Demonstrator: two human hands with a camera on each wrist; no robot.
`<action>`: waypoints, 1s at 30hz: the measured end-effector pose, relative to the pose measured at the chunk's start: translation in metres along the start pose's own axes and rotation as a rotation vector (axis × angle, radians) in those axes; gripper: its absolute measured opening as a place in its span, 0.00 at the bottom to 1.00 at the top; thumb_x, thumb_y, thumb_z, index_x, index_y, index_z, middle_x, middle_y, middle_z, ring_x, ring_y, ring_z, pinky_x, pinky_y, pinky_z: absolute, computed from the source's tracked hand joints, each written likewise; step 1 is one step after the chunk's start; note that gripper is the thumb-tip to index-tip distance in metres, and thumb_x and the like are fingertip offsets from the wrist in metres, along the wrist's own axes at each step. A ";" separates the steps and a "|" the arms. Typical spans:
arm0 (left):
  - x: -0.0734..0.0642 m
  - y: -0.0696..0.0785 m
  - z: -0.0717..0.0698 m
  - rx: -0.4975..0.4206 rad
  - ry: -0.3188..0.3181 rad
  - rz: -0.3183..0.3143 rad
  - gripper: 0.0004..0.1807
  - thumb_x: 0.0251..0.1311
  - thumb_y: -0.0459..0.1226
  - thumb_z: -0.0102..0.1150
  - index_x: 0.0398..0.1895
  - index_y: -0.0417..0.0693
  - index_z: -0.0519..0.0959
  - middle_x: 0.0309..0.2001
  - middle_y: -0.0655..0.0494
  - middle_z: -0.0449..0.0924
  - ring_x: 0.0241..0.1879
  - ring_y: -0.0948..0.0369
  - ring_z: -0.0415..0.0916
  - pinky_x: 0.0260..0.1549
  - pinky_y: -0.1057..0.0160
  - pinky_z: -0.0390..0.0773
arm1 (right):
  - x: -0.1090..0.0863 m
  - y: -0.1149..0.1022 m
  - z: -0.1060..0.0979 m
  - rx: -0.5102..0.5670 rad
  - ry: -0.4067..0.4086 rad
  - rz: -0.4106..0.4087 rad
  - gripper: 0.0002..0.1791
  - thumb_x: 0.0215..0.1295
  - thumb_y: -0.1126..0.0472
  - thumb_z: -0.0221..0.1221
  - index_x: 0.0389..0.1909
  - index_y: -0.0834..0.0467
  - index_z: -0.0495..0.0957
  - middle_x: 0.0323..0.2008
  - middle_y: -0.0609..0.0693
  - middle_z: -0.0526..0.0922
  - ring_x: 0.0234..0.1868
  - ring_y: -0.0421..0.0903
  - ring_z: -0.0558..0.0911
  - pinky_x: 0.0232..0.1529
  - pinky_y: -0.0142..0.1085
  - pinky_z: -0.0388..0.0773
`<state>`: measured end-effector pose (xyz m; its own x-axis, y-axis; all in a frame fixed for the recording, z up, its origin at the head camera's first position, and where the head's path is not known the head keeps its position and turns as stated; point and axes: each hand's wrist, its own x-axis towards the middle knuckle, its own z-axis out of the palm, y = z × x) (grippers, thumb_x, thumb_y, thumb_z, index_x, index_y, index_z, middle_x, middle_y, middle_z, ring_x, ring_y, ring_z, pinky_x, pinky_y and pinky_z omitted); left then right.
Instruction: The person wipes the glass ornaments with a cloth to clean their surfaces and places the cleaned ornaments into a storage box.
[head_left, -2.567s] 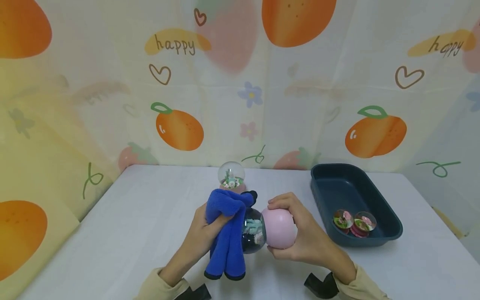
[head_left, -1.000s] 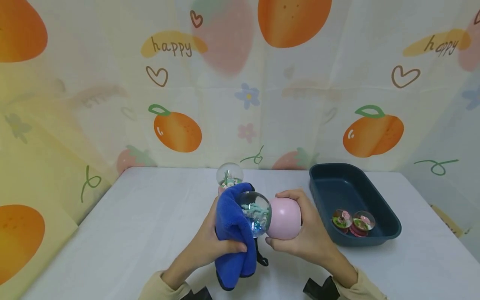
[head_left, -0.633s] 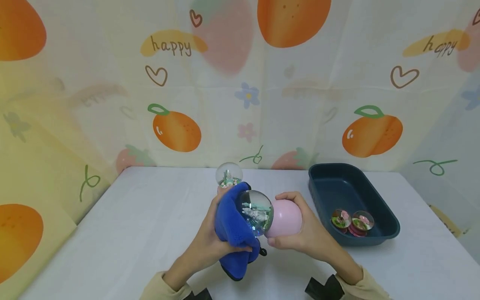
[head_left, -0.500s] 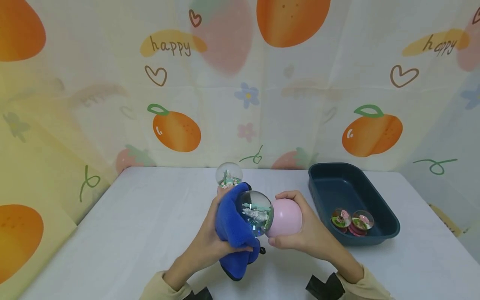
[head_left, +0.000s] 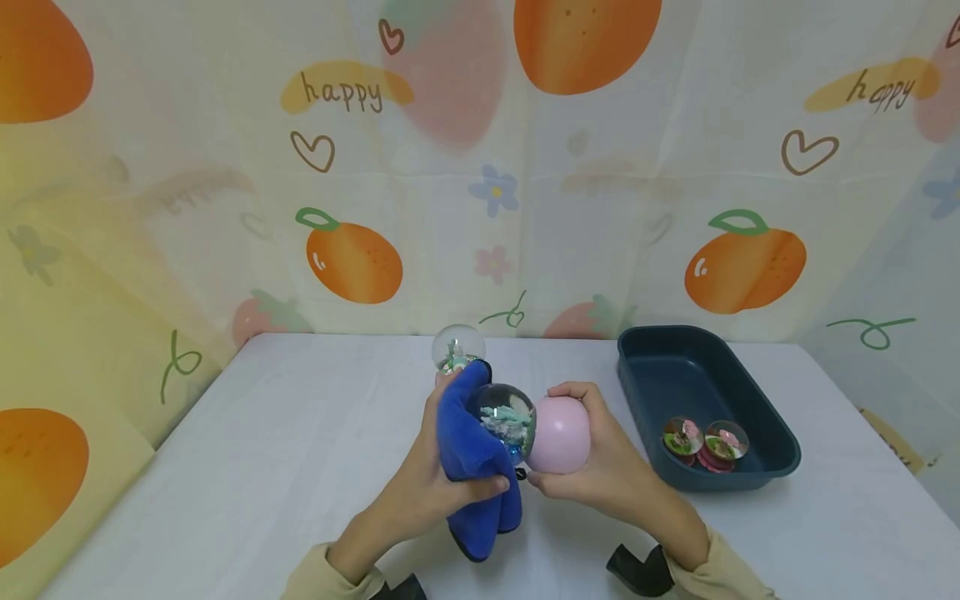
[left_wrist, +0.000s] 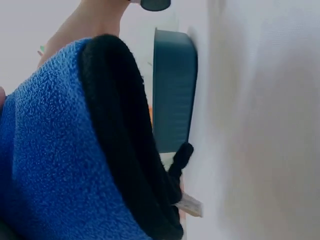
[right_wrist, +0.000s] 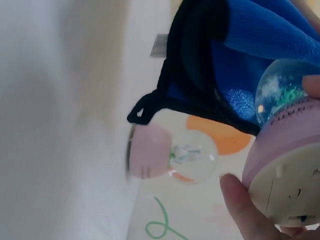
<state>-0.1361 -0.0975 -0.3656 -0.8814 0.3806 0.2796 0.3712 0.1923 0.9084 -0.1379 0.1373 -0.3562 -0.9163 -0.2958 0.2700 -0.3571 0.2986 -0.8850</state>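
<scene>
A snow globe [head_left: 508,423] with a pink base lies tilted sideways in the air above the table, its glass dome pointing left. My right hand [head_left: 618,458] grips the pink base, and the right wrist view shows the pale underside [right_wrist: 290,187] with a small switch. In my left hand [head_left: 420,483] is a blue cloth [head_left: 465,433] with black edging, bunched against the left side of the dome. The cloth hides part of the glass and some left fingers. Its black hanging loop [right_wrist: 141,110] dangles near the dome.
Another snow globe [head_left: 458,346] stands upright behind the cloth, its pink base mostly hidden in the head view. A dark teal tray [head_left: 690,379] sits at the right with two small globes [head_left: 683,437] inside. A fruit-printed curtain [head_left: 435,183] hangs behind the white table [head_left: 300,433].
The cloth has shifted right and wrapped closer around the dome, and the globe has rolled a little between the hands. Over the last half second the globe moved slightly left.
</scene>
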 end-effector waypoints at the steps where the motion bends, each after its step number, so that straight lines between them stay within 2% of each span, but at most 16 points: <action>1: 0.000 0.000 0.000 0.004 0.003 -0.013 0.61 0.50 0.40 0.74 0.76 0.77 0.38 0.75 0.50 0.52 0.69 0.43 0.62 0.59 0.29 0.66 | 0.001 0.001 0.001 -0.020 0.007 -0.020 0.48 0.37 0.66 0.77 0.60 0.59 0.60 0.56 0.61 0.73 0.45 0.54 0.79 0.36 0.36 0.83; 5: 0.000 -0.003 0.000 0.027 0.016 -0.060 0.58 0.55 0.43 0.71 0.77 0.75 0.37 0.77 0.51 0.48 0.70 0.44 0.61 0.60 0.30 0.66 | 0.003 0.007 0.003 -0.080 0.005 -0.075 0.47 0.38 0.64 0.77 0.60 0.60 0.60 0.54 0.61 0.74 0.44 0.52 0.79 0.37 0.34 0.81; 9: 0.000 -0.004 0.000 0.055 0.005 -0.104 0.56 0.58 0.47 0.68 0.77 0.73 0.35 0.78 0.51 0.45 0.70 0.45 0.60 0.62 0.30 0.63 | 0.004 0.011 0.001 -0.096 -0.033 -0.067 0.49 0.39 0.61 0.78 0.61 0.59 0.59 0.55 0.60 0.74 0.46 0.51 0.79 0.38 0.34 0.82; 12: -0.001 -0.002 -0.004 0.054 -0.057 -0.111 0.55 0.60 0.47 0.66 0.77 0.73 0.33 0.78 0.51 0.44 0.71 0.46 0.59 0.63 0.30 0.62 | 0.005 0.013 -0.001 -0.095 -0.030 -0.075 0.48 0.39 0.61 0.78 0.61 0.59 0.61 0.54 0.59 0.75 0.46 0.52 0.79 0.38 0.34 0.82; 16: -0.001 0.000 -0.012 0.015 -0.176 -0.090 0.54 0.64 0.45 0.61 0.76 0.76 0.29 0.79 0.52 0.39 0.73 0.45 0.54 0.63 0.29 0.60 | 0.005 0.014 -0.003 -0.079 0.002 -0.070 0.48 0.36 0.64 0.79 0.61 0.56 0.64 0.54 0.57 0.75 0.46 0.53 0.79 0.37 0.35 0.83; 18: -0.001 0.001 -0.014 -0.004 -0.206 -0.080 0.54 0.65 0.44 0.59 0.76 0.78 0.28 0.79 0.53 0.37 0.74 0.45 0.52 0.63 0.29 0.60 | 0.005 0.014 -0.004 -0.068 0.014 -0.069 0.48 0.36 0.65 0.78 0.61 0.55 0.64 0.55 0.57 0.75 0.47 0.54 0.79 0.36 0.35 0.84; 19: -0.001 0.002 -0.014 -0.015 -0.210 -0.070 0.53 0.65 0.43 0.59 0.77 0.77 0.29 0.79 0.53 0.40 0.73 0.45 0.54 0.62 0.29 0.62 | 0.005 0.013 -0.005 -0.062 0.019 -0.070 0.48 0.35 0.66 0.78 0.61 0.55 0.64 0.55 0.56 0.75 0.47 0.54 0.79 0.36 0.35 0.83; 24: 0.000 0.003 -0.010 -0.038 -0.140 -0.036 0.54 0.62 0.39 0.63 0.78 0.75 0.35 0.76 0.57 0.49 0.68 0.48 0.62 0.61 0.35 0.68 | 0.005 0.011 -0.006 -0.078 0.042 -0.114 0.48 0.35 0.66 0.78 0.62 0.54 0.66 0.56 0.55 0.76 0.49 0.54 0.79 0.37 0.35 0.83; 30: -0.001 0.002 -0.006 0.062 -0.089 0.045 0.54 0.61 0.39 0.65 0.78 0.72 0.38 0.74 0.51 0.52 0.67 0.46 0.63 0.57 0.33 0.70 | 0.004 0.009 -0.006 -0.109 0.012 -0.145 0.48 0.36 0.66 0.78 0.61 0.55 0.65 0.55 0.54 0.75 0.48 0.52 0.79 0.38 0.35 0.83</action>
<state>-0.1358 -0.1031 -0.3623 -0.8349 0.4686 0.2887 0.4297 0.2273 0.8739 -0.1456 0.1438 -0.3607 -0.8557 -0.3323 0.3968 -0.5026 0.3508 -0.7901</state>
